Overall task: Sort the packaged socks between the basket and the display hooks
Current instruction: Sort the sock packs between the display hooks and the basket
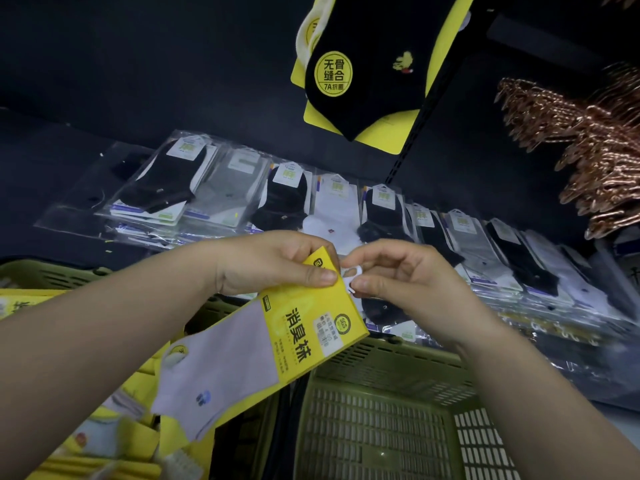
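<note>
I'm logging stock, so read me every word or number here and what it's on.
"无骨缝合": round yellow sticker on the hanging black sock.
"7A抗菌": same sticker, below.
"消臭袜": yellow sleeve of the sock pack held by the left hand.
"SGS": round mark on that sleeve.
Sleeve's fine print and labels on the bagged socks: too small to read.
No text on the white hook in the right hand.

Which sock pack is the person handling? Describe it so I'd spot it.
Look above the green basket. The left hand grips a pale lilac sock pack while the right hand pinches its white hook. Unlike the clear-bagged socks behind, it wears a bright yellow sleeve.
</note>
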